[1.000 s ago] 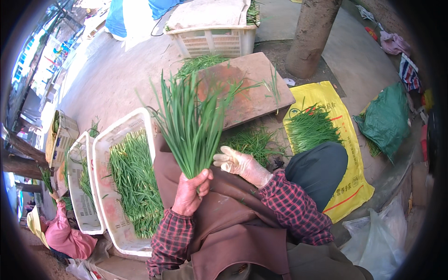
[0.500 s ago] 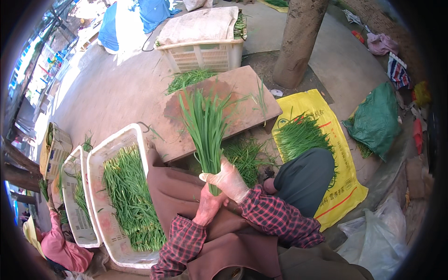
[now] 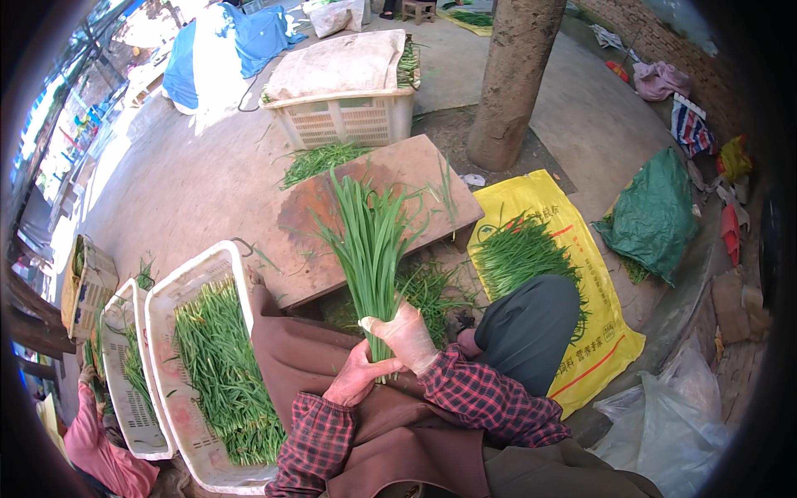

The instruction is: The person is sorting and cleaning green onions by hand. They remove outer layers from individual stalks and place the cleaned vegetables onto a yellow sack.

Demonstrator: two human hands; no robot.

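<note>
Your two hands close firmly around one bunch of long green leaves (image 3: 365, 257), held upright above your lap; your bare left hand (image 3: 355, 375) wraps the stalk ends low down, and your right hand (image 3: 408, 339), in a thin, pale, wrinkled glove, clasps just above it, touching it. The blades are flat, smooth and narrow, fanning out at the top. Two checked woven sleeves (image 3: 490, 390) cover your forearms, over one smooth brown apron (image 3: 407, 452). Beside you on the left stand two white plastic crates (image 3: 198, 274), the nearer one bedded with loose, layered greens (image 3: 232, 382). To your right, one yellow sack (image 3: 610, 357) lies flat, bearing one pile of thin leaves (image 3: 527, 257). Ahead is one low table (image 3: 324, 274), its flat top stained darker. Beyond it stand one slotted crate (image 3: 349, 120) under a pale, creased cloth (image 3: 340, 62) and one rough, round tree trunk (image 3: 515, 83).
</note>
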